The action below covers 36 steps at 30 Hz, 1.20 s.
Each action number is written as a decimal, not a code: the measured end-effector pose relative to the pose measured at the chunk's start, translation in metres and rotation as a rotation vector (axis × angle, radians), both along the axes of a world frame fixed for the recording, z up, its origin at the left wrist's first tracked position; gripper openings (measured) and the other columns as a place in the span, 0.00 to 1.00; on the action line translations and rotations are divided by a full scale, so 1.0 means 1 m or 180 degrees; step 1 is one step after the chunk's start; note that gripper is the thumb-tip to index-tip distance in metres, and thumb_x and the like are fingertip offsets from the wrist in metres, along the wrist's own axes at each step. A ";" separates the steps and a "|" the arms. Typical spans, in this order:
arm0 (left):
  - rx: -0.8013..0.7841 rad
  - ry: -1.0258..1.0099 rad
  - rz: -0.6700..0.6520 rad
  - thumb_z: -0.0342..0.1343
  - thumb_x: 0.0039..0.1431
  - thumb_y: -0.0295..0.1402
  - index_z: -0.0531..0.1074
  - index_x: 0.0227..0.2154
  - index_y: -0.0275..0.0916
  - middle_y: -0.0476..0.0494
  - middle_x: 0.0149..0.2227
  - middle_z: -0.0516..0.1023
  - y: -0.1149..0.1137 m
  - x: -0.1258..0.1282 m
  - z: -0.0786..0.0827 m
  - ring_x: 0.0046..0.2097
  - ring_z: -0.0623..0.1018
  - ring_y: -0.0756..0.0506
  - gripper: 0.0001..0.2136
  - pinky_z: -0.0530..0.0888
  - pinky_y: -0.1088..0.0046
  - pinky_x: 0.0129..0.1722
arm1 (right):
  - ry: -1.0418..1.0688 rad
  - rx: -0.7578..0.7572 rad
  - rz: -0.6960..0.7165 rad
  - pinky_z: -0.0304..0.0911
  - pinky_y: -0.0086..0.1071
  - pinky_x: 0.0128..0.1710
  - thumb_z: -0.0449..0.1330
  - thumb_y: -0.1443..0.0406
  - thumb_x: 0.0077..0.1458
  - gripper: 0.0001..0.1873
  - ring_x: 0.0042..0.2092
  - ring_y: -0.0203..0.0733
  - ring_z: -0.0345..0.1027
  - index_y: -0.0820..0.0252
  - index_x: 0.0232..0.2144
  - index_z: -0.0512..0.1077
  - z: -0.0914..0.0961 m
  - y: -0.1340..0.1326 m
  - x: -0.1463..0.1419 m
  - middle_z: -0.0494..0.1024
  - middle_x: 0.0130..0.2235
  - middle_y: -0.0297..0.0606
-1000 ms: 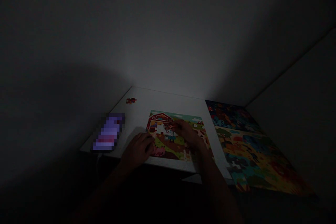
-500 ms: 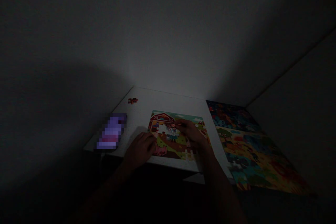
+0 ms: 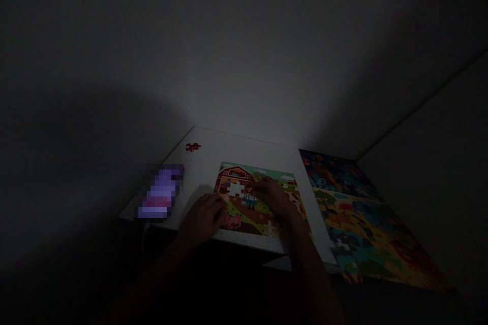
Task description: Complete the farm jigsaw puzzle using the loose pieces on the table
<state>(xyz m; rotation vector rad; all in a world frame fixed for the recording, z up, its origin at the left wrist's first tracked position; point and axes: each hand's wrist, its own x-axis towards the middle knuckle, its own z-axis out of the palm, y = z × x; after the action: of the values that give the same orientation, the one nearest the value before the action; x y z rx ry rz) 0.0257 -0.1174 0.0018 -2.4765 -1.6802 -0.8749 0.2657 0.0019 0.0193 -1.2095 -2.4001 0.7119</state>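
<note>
Curving over the lower left edge of the farm jigsaw puzzle (image 3: pixel 244 216), the left hand (image 3: pixel 202 219) rests with its fingers loosely closed, holding nothing that shows. To the right of it, the right hand (image 3: pixel 272 195) lies across the middle of the puzzle, wrist low, its fingertips (image 3: pixel 254 188) down just beside a white gap (image 3: pixel 236 189) below the red barn (image 3: pixel 236 172). Whether they grip a piece is too dark to tell. Two forearms run in from the bottom of the view, one to each hand.

Counting left to right around the puzzle: one pixelated purple-lit object (image 3: pixel 160 194) lies left of it on the white table (image 3: pixel 229 150); one small clump of loose red pieces (image 3: pixel 193 147) sits up and left of it, too small to count singly; the one puzzle lies flat; and one large colourful picture board (image 3: pixel 366 218) lies right of it.
</note>
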 end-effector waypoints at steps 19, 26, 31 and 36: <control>-0.0252 0.0115 0.0138 0.54 0.62 0.27 0.74 0.36 0.38 0.43 0.41 0.76 -0.003 0.002 -0.002 0.44 0.74 0.42 0.05 0.73 0.62 0.47 | -0.0966 0.0758 -0.0559 0.50 0.53 0.63 0.52 0.55 0.64 0.30 0.68 0.56 0.48 0.59 0.64 0.60 -0.033 -0.054 -0.019 0.59 0.67 0.50; -0.0192 0.0070 0.0081 0.56 0.60 0.28 0.74 0.36 0.37 0.43 0.40 0.76 -0.002 0.003 -0.009 0.44 0.73 0.42 0.03 0.73 0.62 0.48 | 0.0105 0.0708 -0.0676 0.60 0.49 0.57 0.53 0.55 0.61 0.21 0.57 0.54 0.66 0.59 0.50 0.74 -0.001 0.028 -0.070 0.74 0.53 0.50; -0.0126 -0.0077 0.0038 0.57 0.61 0.29 0.73 0.39 0.36 0.41 0.43 0.76 -0.003 0.001 -0.013 0.45 0.73 0.41 0.05 0.74 0.61 0.47 | 0.0257 -0.0299 -0.0263 0.65 0.41 0.53 0.56 0.61 0.60 0.26 0.54 0.48 0.69 0.63 0.59 0.65 0.007 0.091 -0.203 0.70 0.59 0.52; -0.0104 -0.0315 -0.0030 0.58 0.60 0.28 0.72 0.44 0.36 0.40 0.45 0.76 -0.003 0.000 -0.013 0.46 0.74 0.41 0.10 0.75 0.63 0.47 | -0.0620 -0.0032 -0.0112 0.60 0.44 0.57 0.59 0.51 0.58 0.32 0.61 0.55 0.61 0.59 0.60 0.64 0.005 0.114 -0.271 0.67 0.62 0.50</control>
<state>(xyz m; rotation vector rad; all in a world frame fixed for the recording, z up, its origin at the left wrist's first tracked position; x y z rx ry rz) 0.0253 -0.1209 -0.0111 -2.5031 -1.7273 -0.9948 -0.0052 0.1161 0.0245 -1.3792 -2.5258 0.6217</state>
